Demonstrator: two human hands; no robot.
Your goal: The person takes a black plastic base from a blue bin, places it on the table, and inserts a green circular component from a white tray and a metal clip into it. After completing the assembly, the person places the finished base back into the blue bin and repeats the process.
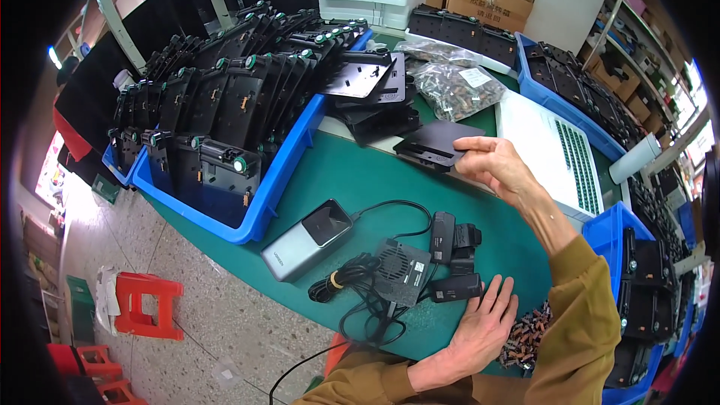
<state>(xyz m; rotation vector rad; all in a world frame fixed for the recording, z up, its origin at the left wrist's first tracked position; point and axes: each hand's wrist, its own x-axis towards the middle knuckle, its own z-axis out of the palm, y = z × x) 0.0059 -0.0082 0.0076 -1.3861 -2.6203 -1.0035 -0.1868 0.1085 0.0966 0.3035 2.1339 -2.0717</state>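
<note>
My right hand (493,167) pinches the near right edge of a thin black flat plate (439,139) between thumb and fingers, above the far part of the green table (360,169). Black parts lie under and behind that plate, partly hidden by it. My left hand (486,322) rests flat on the table with its fingers stretched out and holds nothing. Beside it, to the right, is a pile of small brown and metallic parts (529,336), partly covered by my right sleeve. A black battery-like block (456,288) lies just beyond the left fingertips.
A grey power bank (311,238), a black vented box (403,270) and coiled cables (352,274) occupy the middle. Blue bins (247,231) of black assemblies stand left and right. Behind are bagged parts (457,90) and a white tray (532,135). A red stool (150,304) stands on the floor.
</note>
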